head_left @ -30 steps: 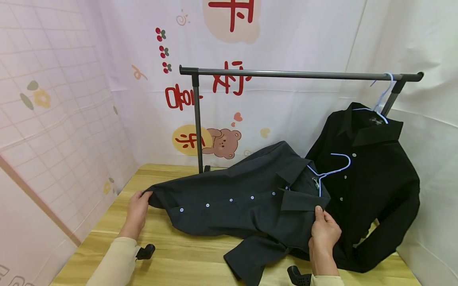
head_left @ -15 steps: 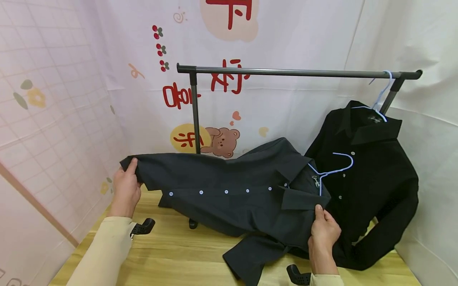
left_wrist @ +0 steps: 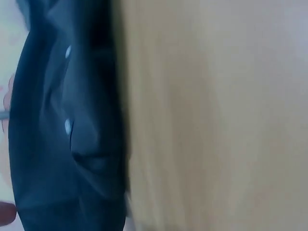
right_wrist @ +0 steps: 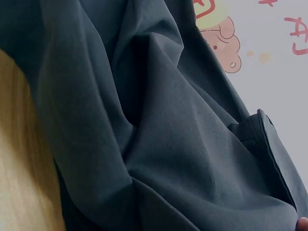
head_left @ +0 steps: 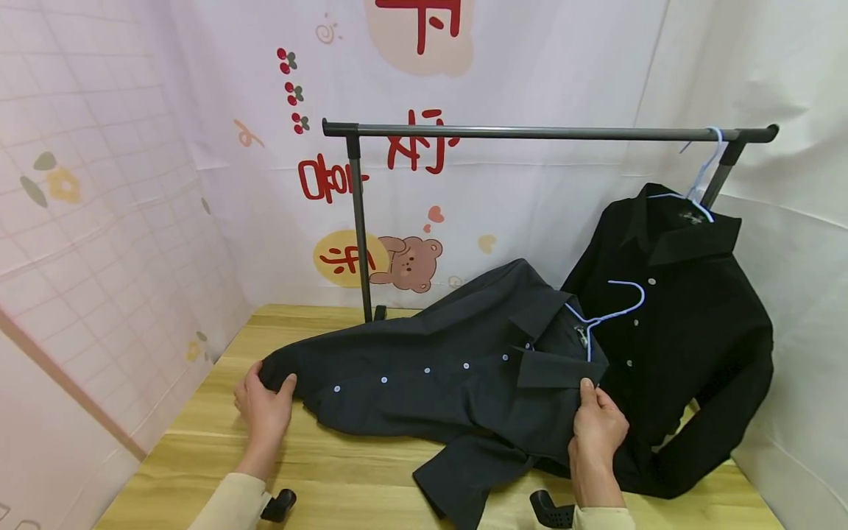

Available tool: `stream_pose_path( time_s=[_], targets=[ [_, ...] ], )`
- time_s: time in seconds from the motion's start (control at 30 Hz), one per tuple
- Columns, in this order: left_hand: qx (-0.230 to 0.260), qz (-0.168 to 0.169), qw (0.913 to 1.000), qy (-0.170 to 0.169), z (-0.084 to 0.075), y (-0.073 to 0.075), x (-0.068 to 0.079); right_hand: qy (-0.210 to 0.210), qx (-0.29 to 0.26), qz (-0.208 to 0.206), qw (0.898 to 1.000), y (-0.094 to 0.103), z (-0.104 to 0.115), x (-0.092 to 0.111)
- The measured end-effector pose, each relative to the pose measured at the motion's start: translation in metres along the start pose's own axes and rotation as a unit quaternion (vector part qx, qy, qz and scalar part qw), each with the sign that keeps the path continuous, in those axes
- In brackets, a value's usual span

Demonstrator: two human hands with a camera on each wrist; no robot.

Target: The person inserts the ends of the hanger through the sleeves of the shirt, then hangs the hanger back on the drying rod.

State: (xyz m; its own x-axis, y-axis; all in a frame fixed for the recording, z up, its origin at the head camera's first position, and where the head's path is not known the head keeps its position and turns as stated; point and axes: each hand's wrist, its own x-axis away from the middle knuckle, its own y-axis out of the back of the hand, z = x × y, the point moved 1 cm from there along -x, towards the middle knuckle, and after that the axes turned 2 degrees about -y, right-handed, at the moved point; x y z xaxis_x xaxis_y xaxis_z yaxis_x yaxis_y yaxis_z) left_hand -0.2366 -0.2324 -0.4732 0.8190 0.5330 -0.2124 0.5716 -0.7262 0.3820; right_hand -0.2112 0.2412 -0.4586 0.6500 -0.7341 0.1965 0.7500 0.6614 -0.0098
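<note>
A dark grey button-up shirt (head_left: 424, 375) lies stretched sideways low over the table, its collar toward the right. A light blue hanger (head_left: 616, 314) sits inside the neck, with its hook sticking out. At the shirt's left end, my left hand (head_left: 266, 408) grips the cloth between thumb and fingers. Just below the collar, my right hand (head_left: 598, 427) pinches the shirt near the shoulder. The left wrist view has the shirt's buttoned front (left_wrist: 67, 125) along its left side, with a fingertip (left_wrist: 6, 213) at the edge. Folds of shirt cloth (right_wrist: 183, 130) fill most of the right wrist view.
A metal clothes rack (head_left: 530, 133) stands behind the shirt. From its right end hangs a black shirt (head_left: 695, 309) on another light blue hanger (head_left: 702, 173), close by my right hand. The wooden table (head_left: 344, 486) extends in front, and a printed cloth backdrop (head_left: 550, 66) rises behind.
My left hand first lifted the shirt's left end up and leftward, then lowered it toward the table. The right hand has kept its hold near the collar.
</note>
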Motion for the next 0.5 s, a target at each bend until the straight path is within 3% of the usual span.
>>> stream_pose_path(
  time_s=[0.07, 0.1, 0.17, 0.23, 0.33, 0.43, 0.5],
  targets=[
    [-0.004, -0.005, 0.9999, -0.015, 0.001, -0.001, 0.01, 0.0, 0.002, 0.0, 1.0, -0.001, 0.0, 0.0],
    [-0.013, 0.012, 0.9996, -0.021, 0.001, -0.001, 0.014, 0.0, 0.002, 0.0, 1.0, -0.001, 0.0, 0.0],
    [-0.041, 0.077, 0.9959, -0.022, 0.002, -0.001, 0.019, 0.001, 0.003, -0.002, 1.0, -0.001, 0.0, 0.001],
    [-0.085, 0.159, 0.9832, -0.023, 0.002, -0.002, 0.023, 0.001, 0.005, -0.001, 1.0, -0.001, -0.001, 0.001],
    [-0.147, 0.261, 0.9539, -0.022, 0.004, -0.004, 0.024, 0.002, 0.008, 0.0, 1.0, -0.002, 0.0, 0.001],
    [-0.187, 0.303, 0.9342, -0.024, 0.005, -0.007, 0.023, 0.001, 0.01, -0.003, 1.0, -0.002, 0.0, 0.002],
    [-0.197, 0.315, 0.9279, -0.027, 0.007, -0.009, 0.02, 0.001, 0.009, -0.006, 1.0, -0.002, 0.001, 0.003]
  ],
)
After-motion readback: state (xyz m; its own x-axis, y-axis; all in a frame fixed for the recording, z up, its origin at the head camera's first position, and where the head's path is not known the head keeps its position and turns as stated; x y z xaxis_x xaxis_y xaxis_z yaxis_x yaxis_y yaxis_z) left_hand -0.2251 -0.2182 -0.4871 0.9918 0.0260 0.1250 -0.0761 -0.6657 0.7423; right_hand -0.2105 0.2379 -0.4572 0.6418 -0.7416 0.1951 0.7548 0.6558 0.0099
